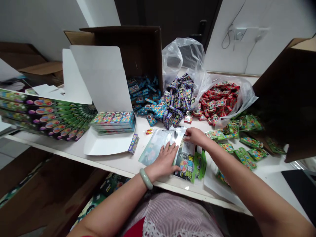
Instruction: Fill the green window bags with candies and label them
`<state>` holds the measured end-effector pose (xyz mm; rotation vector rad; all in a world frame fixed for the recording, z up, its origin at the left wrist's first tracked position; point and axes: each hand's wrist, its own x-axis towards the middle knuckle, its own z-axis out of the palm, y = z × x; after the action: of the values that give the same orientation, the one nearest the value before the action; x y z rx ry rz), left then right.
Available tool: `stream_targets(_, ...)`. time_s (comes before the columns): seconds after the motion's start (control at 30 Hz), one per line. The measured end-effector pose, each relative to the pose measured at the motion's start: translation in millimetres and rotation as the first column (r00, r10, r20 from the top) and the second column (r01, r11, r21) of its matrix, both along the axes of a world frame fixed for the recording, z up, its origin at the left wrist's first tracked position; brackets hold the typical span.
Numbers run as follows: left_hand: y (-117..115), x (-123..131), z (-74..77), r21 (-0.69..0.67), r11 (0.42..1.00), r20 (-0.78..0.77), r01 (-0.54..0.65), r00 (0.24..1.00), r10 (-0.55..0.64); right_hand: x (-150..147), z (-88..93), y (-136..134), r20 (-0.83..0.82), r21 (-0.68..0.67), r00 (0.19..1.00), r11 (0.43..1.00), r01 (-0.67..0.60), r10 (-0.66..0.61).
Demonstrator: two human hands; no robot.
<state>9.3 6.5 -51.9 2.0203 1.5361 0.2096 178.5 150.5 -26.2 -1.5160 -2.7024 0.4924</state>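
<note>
My left hand (166, 162), with a pale green bangle at the wrist, lies with fingers spread on a clear plastic sleeve (150, 149) near the table's front edge. Its thumb reaches the black and green printed packet (186, 164) beside it. My right hand (195, 136) is at the top of that packet, fingers pinched together; what is between the fingertips is too small to make out. More green packaging (200, 164) shows under the packet's right side. A few small red and yellow candies (149, 131) lie just left of the sleeve's top.
Blue (158, 108), purple (181, 95) and red (221, 100) candy packs are heaped behind my hands. Green packs (250, 141) lie right. An open white box (108, 143) holds packs at left; fanned printed cards (56, 118) stand beyond. Cardboard boxes (291, 98) flank the table.
</note>
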Motion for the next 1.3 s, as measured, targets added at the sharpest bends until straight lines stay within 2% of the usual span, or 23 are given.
stream_targets(0.1,1,6,3.6,0.118,0.986,0.175,-0.115,0.980,0.093,14,30.1,-7,-0.025,0.029,1.000,1.000,0.009,-0.008)
stream_targets(0.17,6,13,10.4,0.150,0.961,0.408,-0.234,0.900,0.155,25,53.0,-18,-0.112,0.021,0.993,1.000,0.021,-0.018)
stream_targets(0.23,13,21,20.8,0.105,0.939,0.610,-0.328,0.767,0.199,35,73.3,-30,-0.315,-0.068,0.948,0.997,0.024,-0.044)
stream_targets(0.3,18,25,33.4,0.096,0.925,0.701,-0.367,0.685,0.199,44,88.0,-40,-0.528,-0.260,0.844,0.964,-0.053,-0.096)
stream_targets(0.37,19,24,46.7,0.178,0.917,0.697,-0.357,0.703,0.138,52,95.6,-49,-0.606,-0.462,0.778,0.870,-0.175,-0.166)
stream_targets(0.43,15,21,58.8,0.290,0.916,0.620,-0.276,0.784,0.040,56,96.7,-55,-0.595,-0.570,0.774,0.792,-0.218,-0.215)
stream_targets(0.53,4,15,70.6,0.443,0.890,0.400,-0.104,0.912,-0.092,55,90.3,-61,-0.627,-0.565,0.742,0.795,-0.222,-0.239)
stream_targets(0.6,0,12,72.1,0.516,0.855,0.261,-0.048,0.960,-0.104,50,84.8,-62,-0.695,-0.544,0.681,0.788,-0.287,-0.231)
stream_targets(0.67,-1,9,68.4,0.553,0.832,0.201,-0.042,0.976,-0.084,43,80.7,-62,-0.742,-0.532,0.635,0.765,-0.362,-0.215)
stream_targets(0.73,2,3,61.3,0.550,0.833,0.225,-0.064,0.972,-0.074,38,78.3,-64,-0.764,-0.476,0.621,0.803,-0.360,-0.174)
stream_targets(0.77,4,0,57.3,0.539,0.836,0.268,-0.100,0.962,-0.057,36,77.0,-66,-0.777,-0.405,0.613,0.860,-0.311,-0.144)
stream_targets(0.83,8,-7,50.1,0.491,0.839,0.397,-0.236,0.917,0.025,33,72.3,-74,-0.820,-0.163,0.566,0.983,-0.085,-0.087)
stream_targets(0.87,10,-10,47.5,0.455,0.831,0.472,-0.320,0.878,0.080,32,68.0,-78,-0.846,-0.051,0.528,0.997,0.061,-0.075)
stream_targets(0.9,11,-12,45.8,0.410,0.822,0.545,-0.396,0.829,0.128,30,62.2,-84,-0.872,0.004,0.483,0.985,0.173,-0.082)
stream_targets(0.93,11,-12,45.0,0.356,0.816,0.611,-0.456,0.774,0.166,28,55.1,-90,-0.889,-0.018,0.444,0.979,0.204,-0.109)
stream_targets(0.97,11,-11,45.0,0.295,0.816,0.674,-0.498,0.714,0.192,25,46.9,-95,-0.895,-0.104,0.418,0.983,0.153,-0.159)
stream_targets(1.0,10,-9,45.6,0.220,0.828,0.732,-0.516,0.648,0.209,21,38.2,-101,-0.886,-0.226,0.405,0.973,0.045,-0.225)
stream_targets(1.07,9,-3,46.9,0.002,0.876,0.849,-0.482,0.464,0.254,14,22.0,-108,-0.847,-0.436,0.403,0.887,-0.153,-0.347)
stream_targets(1.1,9,0,47.0,-0.132,0.894,0.892,-0.428,0.341,0.295,10,15.2,-110,-0.828,-0.496,0.399,0.848,-0.189,-0.395)
stream_targets(1.17,10,5,45.9,-0.356,0.893,0.913,-0.277,0.099,0.395,6,5.0,-112,-0.801,-0.552,0.371,0.820,-0.152,-0.470)
stream_targets(1.2,11,5,45.1,-0.419,0.880,0.902,-0.221,0.008,0.432,6,1.4,-112,-0.792,-0.564,0.362,0.815,-0.131,-0.491)
stream_targets(1.23,12,5,44.4,-0.452,0.867,0.891,-0.207,-0.059,0.450,6,-1.5,-113,-0.783,-0.576,0.365,0.808,-0.122,-0.503)
stream_targets(1.3,13,3,44.7,-0.461,0.850,0.887,-0.256,-0.110,0.448,8,-5.0,-116,-0.762,-0.602,0.397,0.786,-0.140,-0.512)
